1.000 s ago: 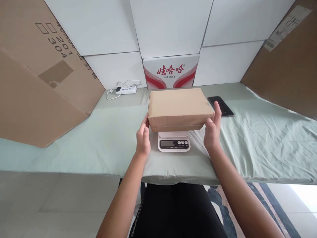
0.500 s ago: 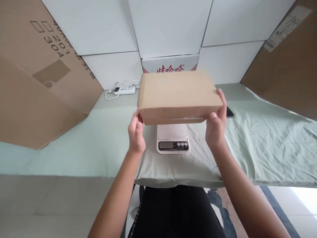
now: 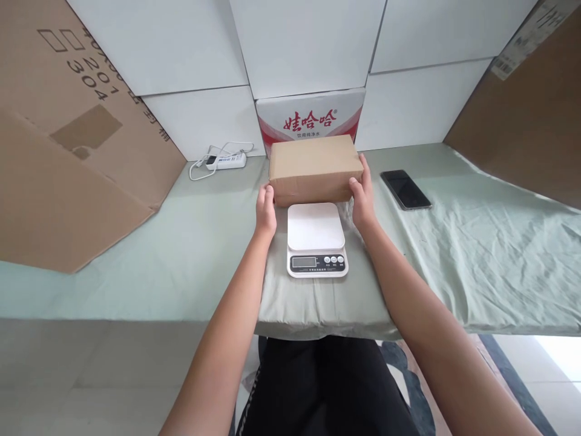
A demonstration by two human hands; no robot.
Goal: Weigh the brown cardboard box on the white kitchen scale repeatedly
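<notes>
A brown cardboard box [image 3: 315, 163] is held between my two hands, just behind the kitchen scale. My left hand [image 3: 266, 212] grips its left end, thumb on the front face. At the right end, my right hand [image 3: 363, 192] is closed on it the same way, fingers reaching along the side. The white digital kitchen scale [image 3: 316, 242] lies in front of the box with a bare top plate and a dark display. Whether the box's underside rests on the cloth, I cannot tell for certain.
A black smartphone [image 3: 405, 189] lies to the right. Back left is a white power strip [image 3: 227, 160] with a cable. Behind the box stands a white and red printed carton [image 3: 267, 118]. Large cardboard panels [image 3: 113, 200] flank the green tablecloth [image 3: 190, 260].
Both hands have carried the box back and down, away from above the scale. The scale's top plate, the phone and more of the printed carton have come into view.
</notes>
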